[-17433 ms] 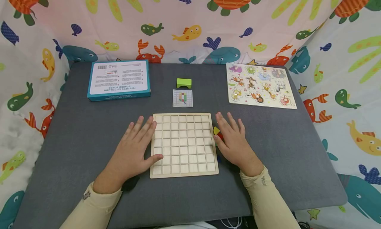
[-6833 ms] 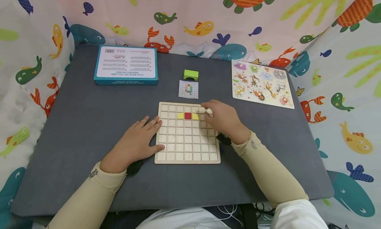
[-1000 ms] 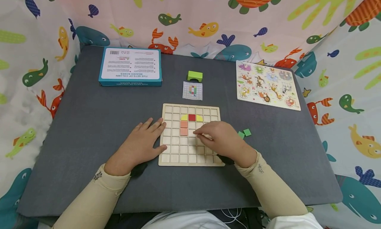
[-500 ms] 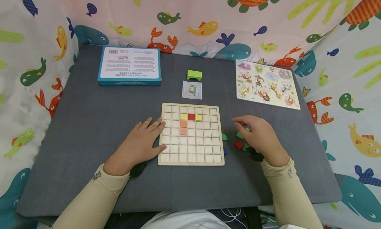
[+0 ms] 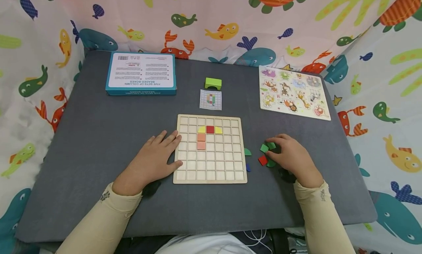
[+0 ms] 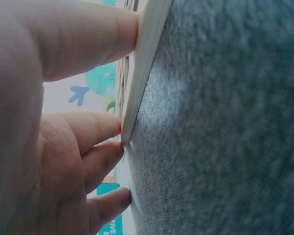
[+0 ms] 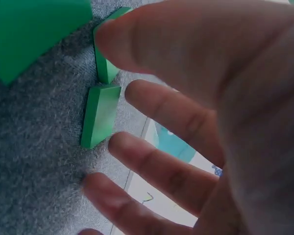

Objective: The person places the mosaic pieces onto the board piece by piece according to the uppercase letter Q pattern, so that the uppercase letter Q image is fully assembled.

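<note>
A wooden grid board (image 5: 211,168) lies mid-table, with a red tile (image 5: 210,129) between two yellow pieces and two salmon tiles (image 5: 201,141) in a column below the left yellow one. My left hand (image 5: 150,162) touches the board's left edge, fingers spread; the left wrist view shows its thumb (image 6: 95,39) against the rim. My right hand (image 5: 292,155) is low over loose pieces on the right. In the right wrist view, its thumb and fingers are apart around green tiles (image 7: 102,117), pinching none visibly. A second red tile (image 5: 262,160) and a curved green piece (image 5: 271,163) lie beside it.
Against the board's right edge lie a green piece (image 5: 247,151) and a blue piece (image 5: 248,168). Behind the board are a pattern card (image 5: 211,100), a lime arch block (image 5: 213,83), a blue box (image 5: 141,73) and an animal puzzle (image 5: 294,93).
Since the earliest frame, red, yellow and salmon tiles have come onto the bare board. In the last second my right hand has moved from the board right to the loose pieces; the left stays put.
</note>
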### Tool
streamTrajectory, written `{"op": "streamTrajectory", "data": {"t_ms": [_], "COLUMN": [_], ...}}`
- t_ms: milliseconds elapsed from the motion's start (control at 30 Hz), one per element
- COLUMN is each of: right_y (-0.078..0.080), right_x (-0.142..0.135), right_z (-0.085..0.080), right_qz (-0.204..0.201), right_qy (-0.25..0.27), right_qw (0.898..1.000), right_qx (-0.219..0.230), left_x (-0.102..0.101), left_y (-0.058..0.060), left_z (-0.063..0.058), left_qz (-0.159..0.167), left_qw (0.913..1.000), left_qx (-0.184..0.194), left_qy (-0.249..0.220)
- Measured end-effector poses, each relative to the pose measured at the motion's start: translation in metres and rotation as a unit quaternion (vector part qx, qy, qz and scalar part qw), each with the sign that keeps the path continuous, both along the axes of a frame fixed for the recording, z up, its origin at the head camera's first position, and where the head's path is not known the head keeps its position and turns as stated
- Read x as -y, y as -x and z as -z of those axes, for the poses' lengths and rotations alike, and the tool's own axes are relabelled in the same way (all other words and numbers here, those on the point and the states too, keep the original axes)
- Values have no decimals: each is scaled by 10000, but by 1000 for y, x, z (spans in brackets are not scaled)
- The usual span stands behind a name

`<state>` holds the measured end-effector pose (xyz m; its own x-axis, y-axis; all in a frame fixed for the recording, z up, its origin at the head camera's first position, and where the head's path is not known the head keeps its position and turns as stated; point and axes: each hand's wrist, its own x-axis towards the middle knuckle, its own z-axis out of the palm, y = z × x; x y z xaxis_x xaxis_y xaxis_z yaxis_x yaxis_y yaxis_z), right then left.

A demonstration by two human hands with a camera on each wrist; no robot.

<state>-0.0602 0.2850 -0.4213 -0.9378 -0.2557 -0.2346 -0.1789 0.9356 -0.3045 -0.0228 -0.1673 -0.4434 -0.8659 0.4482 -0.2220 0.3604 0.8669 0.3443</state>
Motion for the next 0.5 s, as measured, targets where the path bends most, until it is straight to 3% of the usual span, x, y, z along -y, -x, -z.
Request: {"op": "streamTrajectory", "data": {"t_ms": [200, 500], "right_y": [3, 4], "right_x": [3, 11], "right_z": [2, 2], "right_qz": [-119, -403], "right_qy": [39, -249], "right_qw": [9999, 9983], "right_qx": [37, -328], "left_x": [1, -1], "left_y": [0, 0], "left_z": [0, -1], "left_qz": [-9, -27], "left_qw": [10000, 10000], "left_qx": [-5, -34], "left_qy": [-1, 48]}}
